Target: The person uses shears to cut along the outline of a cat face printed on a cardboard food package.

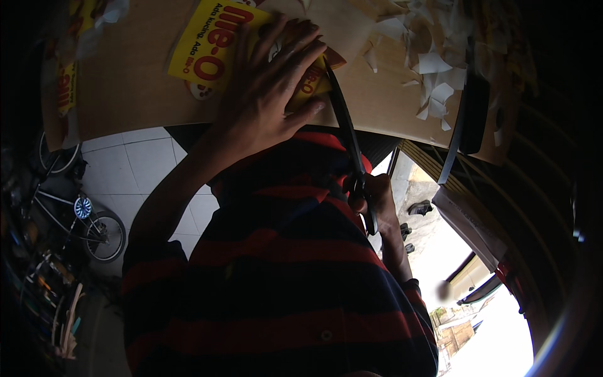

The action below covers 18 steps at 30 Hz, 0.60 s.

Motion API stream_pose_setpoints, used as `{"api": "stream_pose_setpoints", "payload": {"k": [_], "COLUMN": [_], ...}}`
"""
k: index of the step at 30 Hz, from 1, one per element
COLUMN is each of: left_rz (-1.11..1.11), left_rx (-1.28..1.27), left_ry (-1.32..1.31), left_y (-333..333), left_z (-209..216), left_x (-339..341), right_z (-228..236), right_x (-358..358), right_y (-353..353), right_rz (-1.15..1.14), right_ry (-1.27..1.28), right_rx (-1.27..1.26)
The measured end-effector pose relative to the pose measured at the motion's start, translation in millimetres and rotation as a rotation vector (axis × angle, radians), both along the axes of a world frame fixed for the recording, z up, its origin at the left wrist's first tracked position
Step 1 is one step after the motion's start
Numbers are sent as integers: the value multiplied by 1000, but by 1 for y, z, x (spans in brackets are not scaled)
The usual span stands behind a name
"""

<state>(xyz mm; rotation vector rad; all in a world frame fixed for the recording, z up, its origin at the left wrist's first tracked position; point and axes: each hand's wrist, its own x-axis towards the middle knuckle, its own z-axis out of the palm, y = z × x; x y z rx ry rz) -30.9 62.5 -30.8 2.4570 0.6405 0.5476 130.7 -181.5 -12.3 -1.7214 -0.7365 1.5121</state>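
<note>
Currently, the left hand (270, 88) lies near 12 o'clock, palm down, fingers spread apart, over a yellow printed sheet (201, 47) at 11 o'clock on the brown tabletop (125, 69). The right hand (380, 195), at 3 o'clock, is closed around the handles of black scissors (344, 118); their tip points toward 12 o'clock, just beside the left fingers. Blade contact with the sheet cannot be determined. White scraps (433, 63) lie between 1 and 2 o'clock.
</note>
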Motion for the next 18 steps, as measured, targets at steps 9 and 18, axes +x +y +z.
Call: {"api": "stream_pose_setpoints", "payload": {"k": [9, 18], "left_rz": [18, 8], "left_rx": [-7, -23], "left_ry": [-31, -40], "left_y": [0, 3], "left_z": [-1, 3], "left_x": [0, 0], "right_z": [8, 6], "right_x": [4, 8], "right_y": [11, 14], "right_rz": [53, 77], "right_ry": [-18, -91], "right_rx": [73, 43]}}
